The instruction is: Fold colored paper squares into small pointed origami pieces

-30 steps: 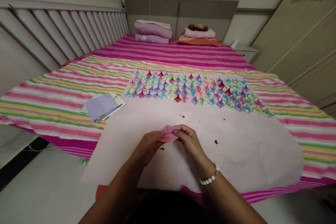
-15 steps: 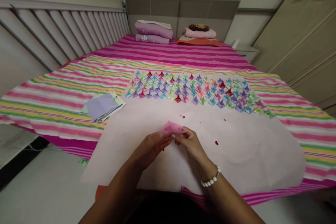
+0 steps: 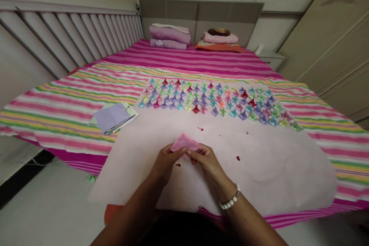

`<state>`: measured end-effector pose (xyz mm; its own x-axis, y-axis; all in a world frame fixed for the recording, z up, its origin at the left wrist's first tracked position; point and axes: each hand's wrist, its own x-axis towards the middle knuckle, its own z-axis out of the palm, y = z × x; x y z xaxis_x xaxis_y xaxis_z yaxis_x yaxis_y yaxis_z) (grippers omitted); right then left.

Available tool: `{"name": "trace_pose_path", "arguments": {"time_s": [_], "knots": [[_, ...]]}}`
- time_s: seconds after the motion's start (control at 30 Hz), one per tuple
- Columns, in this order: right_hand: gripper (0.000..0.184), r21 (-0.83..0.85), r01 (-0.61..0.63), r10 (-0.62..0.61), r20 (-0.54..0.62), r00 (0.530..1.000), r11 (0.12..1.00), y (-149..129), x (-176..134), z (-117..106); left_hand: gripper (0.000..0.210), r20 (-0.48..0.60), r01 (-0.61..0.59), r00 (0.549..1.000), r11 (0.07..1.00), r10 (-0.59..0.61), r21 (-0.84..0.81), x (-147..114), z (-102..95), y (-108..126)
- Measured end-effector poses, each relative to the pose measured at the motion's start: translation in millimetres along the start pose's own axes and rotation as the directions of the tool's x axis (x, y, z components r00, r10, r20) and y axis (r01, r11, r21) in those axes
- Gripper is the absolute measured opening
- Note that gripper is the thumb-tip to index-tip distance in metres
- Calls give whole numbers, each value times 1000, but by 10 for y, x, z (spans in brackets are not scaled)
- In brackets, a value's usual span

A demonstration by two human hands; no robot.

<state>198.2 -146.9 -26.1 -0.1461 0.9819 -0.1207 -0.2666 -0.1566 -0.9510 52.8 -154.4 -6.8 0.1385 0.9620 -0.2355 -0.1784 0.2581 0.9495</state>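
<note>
A folded piece of pink paper (image 3: 184, 142) is held up over the large pale sheet (image 3: 276, 177), its peak pointing away from me. My left hand (image 3: 166, 161) pinches its left side, thumb across the front near the middle. On the other side my right hand (image 3: 204, 157) grips it with thumb and fingers, the two thumbs almost meeting. The fingers behind the paper are partly hidden. Beyond my hands, rows of small folded paper pieces (image 3: 196, 98) in many colours stand along the far part of the sheet.
A stack of coloured paper (image 3: 112, 117) lies at the sheet's left edge on the striped bedspread (image 3: 57, 111). Dark red scraps (image 3: 238, 158) are scattered on the sheet. Folded bedding (image 3: 170, 36) rests by the headboard (image 3: 168, 9). A railing (image 3: 72, 34) runs along the left.
My left hand has gone from fingers extended under the pink paper to pinching it with the thumb in front. The paper now shows a flatter, triangular face.
</note>
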Motion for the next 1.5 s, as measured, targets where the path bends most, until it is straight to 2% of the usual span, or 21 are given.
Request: {"name": "trace_pose_path", "arguments": {"time_s": [0.13,0.27,0.53,0.8,0.87,1.0,1.2,1.5], "knots": [[26,-37,-3,5,43,999,999,28,-13,6,23,45,-23,999,1000,23,-4,-5,-29,33],[29,-129,13,-6,57,998,992,13,-26,20,25,39,-12,999,997,8,79,8,-80,113],[37,-171,-19,32,71,997,985,-17,-83,63,29,-106,-15,994,994,26,106,57,-102,218],[31,-92,-20,22,22,1000,996,-87,-76,36,30,-42,-21,999,997,24,80,4,-51,235],[30,-85,2,-2,-3,1000,996,-94,-66,27,32,-30,-66,997,997,68,44,1,-47,224],[26,-90,40,-43,-35,998,995,-101,-57,2,61,-8,-195,981,980,195,37,11,-90,163],[23,-103,57,-59,-16,998,993,-116,-62,-19,38,18,-392,919,915,393,97,22,-180,87],[21,-96,67,-68,-8,998,993,-103,-67,-12,20,80,-441,897,884,434,157,-4,-208,85]]}}
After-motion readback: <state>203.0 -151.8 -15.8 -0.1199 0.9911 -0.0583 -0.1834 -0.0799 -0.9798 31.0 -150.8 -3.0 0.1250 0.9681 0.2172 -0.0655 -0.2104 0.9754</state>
